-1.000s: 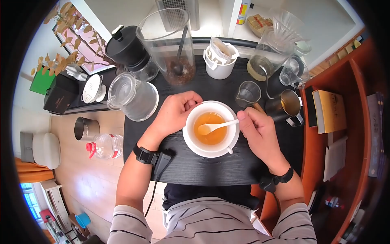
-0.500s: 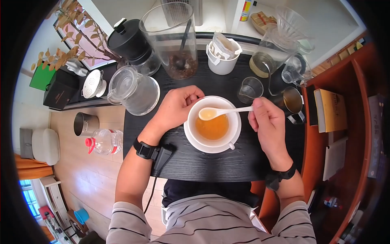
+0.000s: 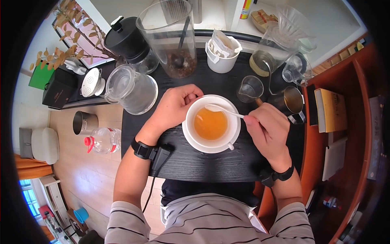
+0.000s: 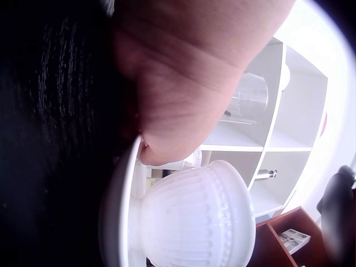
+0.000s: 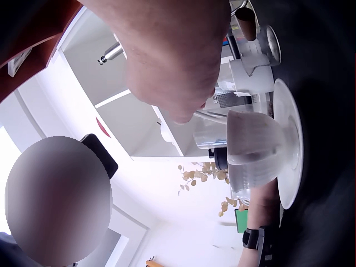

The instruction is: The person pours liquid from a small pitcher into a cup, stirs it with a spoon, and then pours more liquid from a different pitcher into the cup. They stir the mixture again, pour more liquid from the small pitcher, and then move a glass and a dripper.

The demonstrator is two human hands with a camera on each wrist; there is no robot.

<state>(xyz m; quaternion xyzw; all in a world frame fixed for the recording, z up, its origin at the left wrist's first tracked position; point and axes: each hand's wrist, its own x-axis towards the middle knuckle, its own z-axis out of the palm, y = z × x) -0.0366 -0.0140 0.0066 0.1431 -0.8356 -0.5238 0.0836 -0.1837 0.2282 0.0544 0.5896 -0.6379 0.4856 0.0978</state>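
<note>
A white cup [image 3: 232,129] of amber liquid [image 3: 210,124] stands on a white saucer [image 3: 189,140]. At the saucer's left rim, my left hand [image 3: 174,106] pinches the edge with curled fingers; the left wrist view shows that hand [image 4: 183,78] beside the fluted cup [image 4: 194,222]. Right of the cup, my right hand [image 3: 269,130] pinches the handle of a white spoon [image 3: 227,111]. The spoon's bowl is tilted near the cup's back inner wall, above the liquid. In the right wrist view the spoon [image 5: 210,117] reaches to the cup [image 5: 250,167].
Behind the cup stand a white cup with a drip bag [image 3: 222,61], a tall glass cylinder [image 3: 174,49] and a small glass pitcher [image 3: 250,89]. A lidded glass jug [image 3: 138,95] is at the left, a metal mug [image 3: 291,99] at the right.
The spoon rose out of the liquid, then its bowl moved back and tilted beside the cup's wall. My right hand went up and right, then slightly down. My left hand stays at the saucer.
</note>
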